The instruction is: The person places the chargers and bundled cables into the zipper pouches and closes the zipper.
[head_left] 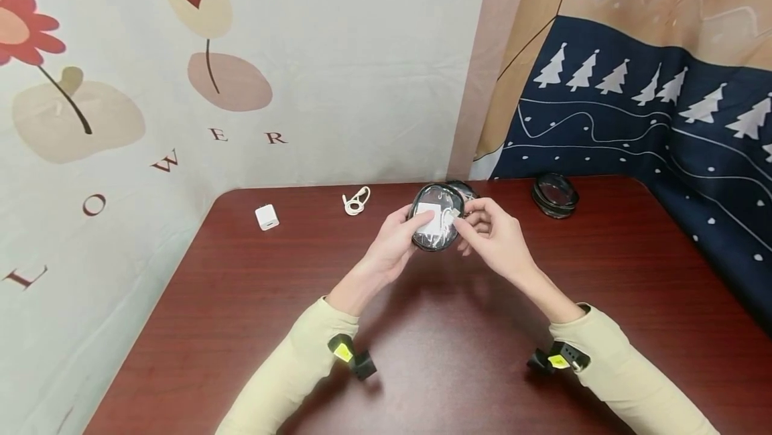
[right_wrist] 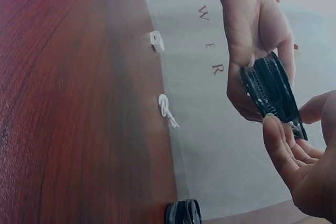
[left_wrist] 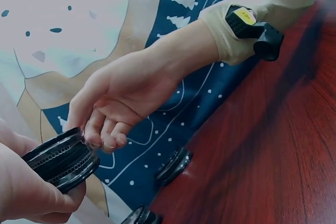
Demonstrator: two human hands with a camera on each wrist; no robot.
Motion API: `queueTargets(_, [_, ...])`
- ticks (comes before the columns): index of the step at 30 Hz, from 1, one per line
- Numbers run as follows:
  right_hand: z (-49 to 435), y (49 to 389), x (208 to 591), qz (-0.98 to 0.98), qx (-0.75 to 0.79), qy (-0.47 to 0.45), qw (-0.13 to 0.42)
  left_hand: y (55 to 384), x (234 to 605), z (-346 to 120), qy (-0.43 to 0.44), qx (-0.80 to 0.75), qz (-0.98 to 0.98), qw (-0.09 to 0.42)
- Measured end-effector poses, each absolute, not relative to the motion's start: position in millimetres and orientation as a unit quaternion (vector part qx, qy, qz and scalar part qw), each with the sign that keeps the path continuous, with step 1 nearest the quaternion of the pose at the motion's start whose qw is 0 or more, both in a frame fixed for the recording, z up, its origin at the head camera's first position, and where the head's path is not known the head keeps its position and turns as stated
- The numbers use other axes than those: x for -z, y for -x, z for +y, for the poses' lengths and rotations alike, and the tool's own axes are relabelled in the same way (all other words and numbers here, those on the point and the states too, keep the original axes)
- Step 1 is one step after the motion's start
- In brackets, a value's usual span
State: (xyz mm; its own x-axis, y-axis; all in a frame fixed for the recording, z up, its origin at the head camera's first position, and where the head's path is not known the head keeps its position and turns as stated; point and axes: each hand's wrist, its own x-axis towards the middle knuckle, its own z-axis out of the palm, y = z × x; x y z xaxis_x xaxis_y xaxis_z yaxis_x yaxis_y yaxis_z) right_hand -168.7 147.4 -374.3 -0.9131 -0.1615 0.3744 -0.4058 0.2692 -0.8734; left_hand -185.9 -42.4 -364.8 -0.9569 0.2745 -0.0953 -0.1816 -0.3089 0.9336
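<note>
Raised over the table is a round zip pouch (head_left: pixel 445 239) with clear faces and black trim. White items show through its clear face. My left hand (head_left: pixel 389 240) grips its left side, thumb across the front. My right hand (head_left: pixel 497 237) is at the right edge, where its thumb and fingertips pinch the rim. The black zipped side of the pouch (left_wrist: pixel 65 161) shows in the left wrist view. In the right wrist view, the right fingers hold the lower end of the pouch (right_wrist: pixel 273 90). Whether they grasp a zip pull cannot be told.
A white charger plug (head_left: pixel 267 217) and a coiled white cable (head_left: pixel 356 202) lie toward the back left of the dark red wooden table (head_left: pixel 289 328). Another round pouch (head_left: pixel 464 189) is partly hidden behind the held one. A further round pouch (head_left: pixel 555 196) lies at the back right.
</note>
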Motion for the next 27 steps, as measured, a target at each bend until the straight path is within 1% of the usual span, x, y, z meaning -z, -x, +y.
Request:
queueTargets(7, [151.1, 171.5, 370.5, -0.789, -0.586, -0.156, 0.104, 187.9, 359.9, -39.0, -0.067, -0.774, 0.62, 0.115])
queueTargets(16, [163.8, 177.3, 367.3, -0.802, -0.564, -0.14, 0.14, 190.6, 356.5, -37.8, -0.069, -0.726, 0.679, 0.09])
queueTargets(18, [166.9, 178.9, 367.7, -0.807, -0.558, -0.137, 0.14, 191.6, 358.8, -37.6, -0.07, -0.718, 0.688, 0.077])
queueTargets(24, [174.8, 183.2, 368.0, -0.82, -0.539, -0.127, 0.143, 194.9, 363.2, -35.3, -0.081, -0.705, 0.704, 0.016])
queueTargets(27, [178.8, 184.8, 366.6, -0.82, -0.54, -0.127, 0.142, 196.9, 364.8, -33.9, -0.092, -0.708, 0.7, 0.011])
